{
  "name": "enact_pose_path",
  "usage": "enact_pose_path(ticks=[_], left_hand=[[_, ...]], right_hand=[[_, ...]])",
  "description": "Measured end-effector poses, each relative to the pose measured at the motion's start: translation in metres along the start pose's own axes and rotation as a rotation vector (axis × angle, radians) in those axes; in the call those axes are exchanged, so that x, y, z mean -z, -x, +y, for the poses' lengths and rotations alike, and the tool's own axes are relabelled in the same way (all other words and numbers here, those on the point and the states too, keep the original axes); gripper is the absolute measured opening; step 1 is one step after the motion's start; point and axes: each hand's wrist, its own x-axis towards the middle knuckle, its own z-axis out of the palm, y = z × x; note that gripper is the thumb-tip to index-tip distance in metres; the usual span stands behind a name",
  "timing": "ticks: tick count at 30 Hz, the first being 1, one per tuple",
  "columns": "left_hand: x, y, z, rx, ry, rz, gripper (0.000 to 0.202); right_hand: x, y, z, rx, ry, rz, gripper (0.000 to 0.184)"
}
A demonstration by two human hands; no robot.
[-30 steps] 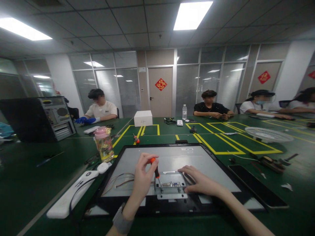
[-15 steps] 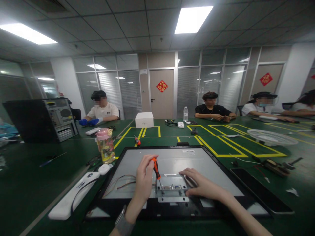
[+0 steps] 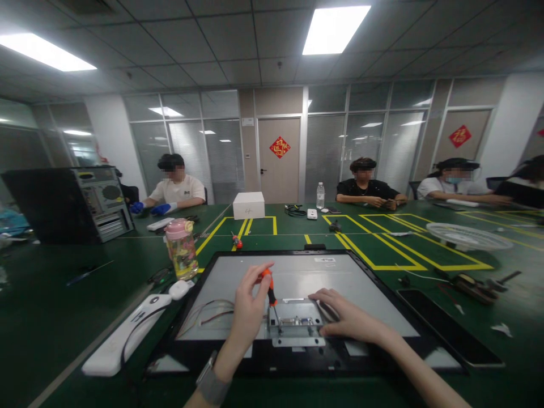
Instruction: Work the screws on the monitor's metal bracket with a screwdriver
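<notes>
Panel (image 3: 340, 277) lies on green table (image 3: 289, 239) (yellow-taped), 2 ceiling lights (image 3: 335, 31) lit.

Rm over panel (image 3: 369, 303), far R; bottle (image 3: 182, 252) in way, far L.

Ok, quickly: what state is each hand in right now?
Left hand: closed on the screwdriver.
Right hand: open, at the right side of the metal bracket.

A grey-banded watch (image 3: 215, 386) circles the left wrist (image 3: 224, 365); forearms (image 3: 410, 357) bare.
</notes>
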Motion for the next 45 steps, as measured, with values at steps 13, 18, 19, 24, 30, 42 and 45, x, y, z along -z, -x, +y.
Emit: enact_pose_path(ticks=[13,18,19,24,30,42,45], left_hand=[[-0.0004,-0.0007,-0.0012,-0.003,-0.047,0.046,0.022],[-0.0002,-0.0008,-0.0049,0.04,0.007,0.049,0.028],[-0.0007,-0.0008,-0.0049,0.046,0.018,0.052,0.027],[-0.0023,-0.0019,-0.0051,0.064,0.053,0.08,0.026],[0.0005,-0.0044,-0.0074,0.094,0.076,0.098,0.026],[-0.0016,-0.0017,-0.0051,0.028,0.05,0.06,0.021],[-0.0013,-0.0012,-0.0057,0.067,0.081,0.042,0.027]], right_hand=[[-0.0005,-0.0001,0.0018,0.016,0.003,-0.003,0.071],[-0.0007,-0.0002,0.0021,0.017,0.003,0.001,0.07],[-0.0007,-0.0007,0.0025,0.015,0.005,0.0,0.07],[-0.0002,-0.0013,0.0021,0.001,0.014,-0.01,0.07],[0.0008,0.0012,-0.0019,-0.006,0.007,-0.013,0.07],[-0.0009,-0.0023,0.0056,0.02,-0.004,0.004,0.071],[-0.001,-0.0022,0.005,0.019,-0.007,0.008,0.07]])
